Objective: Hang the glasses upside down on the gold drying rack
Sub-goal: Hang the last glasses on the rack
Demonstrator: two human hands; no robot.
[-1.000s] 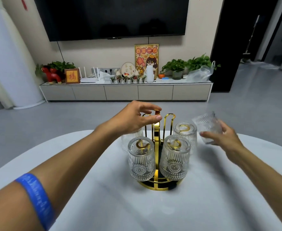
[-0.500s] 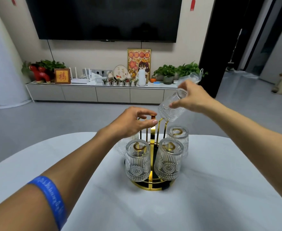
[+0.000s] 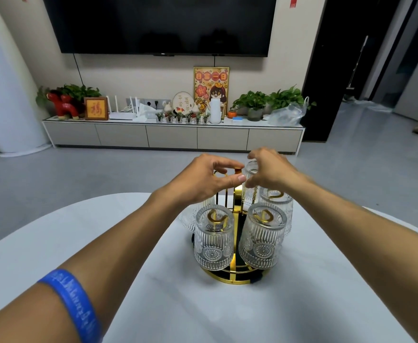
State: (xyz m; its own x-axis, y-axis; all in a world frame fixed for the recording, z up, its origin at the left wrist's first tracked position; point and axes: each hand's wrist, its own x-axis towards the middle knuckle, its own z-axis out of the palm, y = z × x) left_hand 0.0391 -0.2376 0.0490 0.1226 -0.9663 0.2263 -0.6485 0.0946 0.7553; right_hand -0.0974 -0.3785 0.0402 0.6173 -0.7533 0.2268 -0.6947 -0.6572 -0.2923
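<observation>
Glass in hand: right hand grips a ribbed glass from above, fingers closed round its upturned base; it sits inverted at the back of the rack, apparently part-way down over a prong.
Left hand: left hand pinches thumb and forefinger on the top of the rack's centre handle, judged to be steadying it.
Rack: gold drying rack stands on the white table, just ahead of both forearms.
Done: three glasses hang upside down, front left, front right, rear right; a fourth shows partly behind the left wrist, seating unclear.
Left: release of the held glass, once seated. No loose glasses are visible on the table.
Judgement: task near its end.
</observation>
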